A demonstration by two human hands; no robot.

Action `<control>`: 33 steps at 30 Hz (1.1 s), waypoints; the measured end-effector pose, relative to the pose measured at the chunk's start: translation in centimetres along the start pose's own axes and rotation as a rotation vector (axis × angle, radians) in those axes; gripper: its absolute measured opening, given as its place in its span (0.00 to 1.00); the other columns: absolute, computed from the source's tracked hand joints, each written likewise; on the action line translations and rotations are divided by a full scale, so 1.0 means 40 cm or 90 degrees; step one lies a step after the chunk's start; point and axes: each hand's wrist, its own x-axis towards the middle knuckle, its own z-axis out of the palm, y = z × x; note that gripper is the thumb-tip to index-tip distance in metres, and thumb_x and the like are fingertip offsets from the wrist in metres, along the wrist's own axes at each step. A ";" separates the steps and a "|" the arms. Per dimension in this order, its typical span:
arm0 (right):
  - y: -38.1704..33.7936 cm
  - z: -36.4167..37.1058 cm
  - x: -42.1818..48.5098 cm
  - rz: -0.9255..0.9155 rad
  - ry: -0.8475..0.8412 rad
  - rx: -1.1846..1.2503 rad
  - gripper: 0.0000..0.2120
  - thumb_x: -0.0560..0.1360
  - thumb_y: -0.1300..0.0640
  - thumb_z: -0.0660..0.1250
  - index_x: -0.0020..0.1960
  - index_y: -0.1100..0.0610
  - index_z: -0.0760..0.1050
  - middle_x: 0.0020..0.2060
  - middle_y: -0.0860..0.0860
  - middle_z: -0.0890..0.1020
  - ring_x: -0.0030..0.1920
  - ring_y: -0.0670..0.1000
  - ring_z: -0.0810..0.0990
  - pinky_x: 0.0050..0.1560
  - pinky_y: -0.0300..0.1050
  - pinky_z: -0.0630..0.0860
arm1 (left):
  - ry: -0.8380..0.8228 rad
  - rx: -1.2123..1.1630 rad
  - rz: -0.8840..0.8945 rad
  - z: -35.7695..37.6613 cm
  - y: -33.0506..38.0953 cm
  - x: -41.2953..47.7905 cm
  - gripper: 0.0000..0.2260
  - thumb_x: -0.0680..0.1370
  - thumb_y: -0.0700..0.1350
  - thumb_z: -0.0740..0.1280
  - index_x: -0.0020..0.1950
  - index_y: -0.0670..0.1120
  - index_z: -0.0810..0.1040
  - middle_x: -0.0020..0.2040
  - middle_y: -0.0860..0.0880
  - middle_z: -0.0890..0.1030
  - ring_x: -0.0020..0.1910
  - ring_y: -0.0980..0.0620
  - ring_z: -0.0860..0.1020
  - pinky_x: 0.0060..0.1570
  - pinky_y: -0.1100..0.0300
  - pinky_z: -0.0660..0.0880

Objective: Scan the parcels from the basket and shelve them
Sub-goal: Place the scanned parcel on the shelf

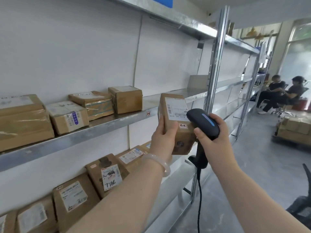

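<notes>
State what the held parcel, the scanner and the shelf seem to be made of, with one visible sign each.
Parcel: brown cardboard, matt, with a white paper label.
Scanner: probably black plastic, smooth with slight sheen.
Shelf: grey metal, likely galvanised steel, dull mottled shine.

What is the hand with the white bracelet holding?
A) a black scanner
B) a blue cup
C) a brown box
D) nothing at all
C: the left hand, the one wearing the bracelet, grips the brown box by its side, while the right hand holds the black scanner up to its label.
</notes>
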 end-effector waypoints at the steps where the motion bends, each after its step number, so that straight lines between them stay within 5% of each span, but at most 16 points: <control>1: -0.008 0.007 0.024 -0.007 -0.008 0.006 0.25 0.68 0.46 0.74 0.61 0.31 0.70 0.56 0.33 0.78 0.55 0.40 0.80 0.55 0.43 0.76 | 0.007 0.006 0.004 -0.001 0.018 0.015 0.24 0.79 0.65 0.60 0.73 0.74 0.58 0.62 0.56 0.78 0.52 0.56 0.77 0.47 0.59 0.78; 3: -0.020 0.024 0.073 -0.018 -0.030 0.010 0.24 0.70 0.47 0.75 0.60 0.30 0.69 0.58 0.39 0.78 0.56 0.44 0.80 0.53 0.41 0.78 | 0.017 0.023 -0.005 -0.007 0.052 0.041 0.24 0.78 0.67 0.58 0.74 0.73 0.56 0.65 0.53 0.77 0.57 0.49 0.77 0.60 0.47 0.77; 6: -0.029 0.055 0.149 -0.020 -0.063 0.036 0.24 0.74 0.49 0.74 0.63 0.32 0.68 0.57 0.38 0.77 0.54 0.43 0.80 0.48 0.37 0.79 | 0.034 0.051 -0.019 -0.021 0.097 0.081 0.27 0.78 0.69 0.57 0.75 0.72 0.53 0.68 0.52 0.74 0.63 0.44 0.75 0.64 0.41 0.73; 13: -0.020 0.111 0.319 -0.029 -0.160 0.090 0.25 0.75 0.52 0.74 0.66 0.38 0.68 0.57 0.41 0.77 0.53 0.46 0.81 0.43 0.35 0.80 | 0.088 0.094 0.033 -0.036 0.129 0.175 0.35 0.77 0.58 0.69 0.78 0.69 0.51 0.68 0.55 0.75 0.64 0.46 0.75 0.60 0.44 0.76; 20: 0.028 0.166 0.441 -0.008 -0.237 0.147 0.23 0.74 0.52 0.75 0.63 0.38 0.70 0.57 0.44 0.79 0.51 0.49 0.83 0.48 0.42 0.81 | 0.246 0.189 0.043 0.000 0.111 0.276 0.33 0.80 0.56 0.65 0.80 0.62 0.51 0.69 0.50 0.74 0.62 0.44 0.76 0.60 0.43 0.77; 24: 0.063 0.187 0.470 -0.014 -0.238 0.173 0.23 0.72 0.51 0.75 0.61 0.35 0.69 0.56 0.41 0.79 0.48 0.46 0.84 0.53 0.49 0.82 | 0.334 0.150 0.027 0.023 0.098 0.327 0.31 0.81 0.56 0.63 0.80 0.60 0.51 0.71 0.49 0.72 0.65 0.44 0.75 0.62 0.51 0.74; 28: 0.112 0.194 0.473 -0.010 -0.239 0.192 0.27 0.66 0.43 0.74 0.61 0.29 0.68 0.58 0.38 0.78 0.54 0.53 0.83 0.56 0.53 0.81 | 0.413 0.156 0.016 0.045 0.096 0.367 0.29 0.82 0.56 0.61 0.80 0.60 0.53 0.71 0.48 0.72 0.66 0.42 0.74 0.65 0.46 0.72; 33: 0.132 0.231 0.506 0.025 -0.241 0.251 0.25 0.66 0.44 0.74 0.57 0.28 0.68 0.57 0.40 0.78 0.52 0.49 0.84 0.54 0.55 0.82 | 0.481 0.158 0.012 0.060 0.095 0.402 0.28 0.83 0.53 0.61 0.80 0.59 0.54 0.70 0.46 0.72 0.66 0.42 0.73 0.66 0.44 0.71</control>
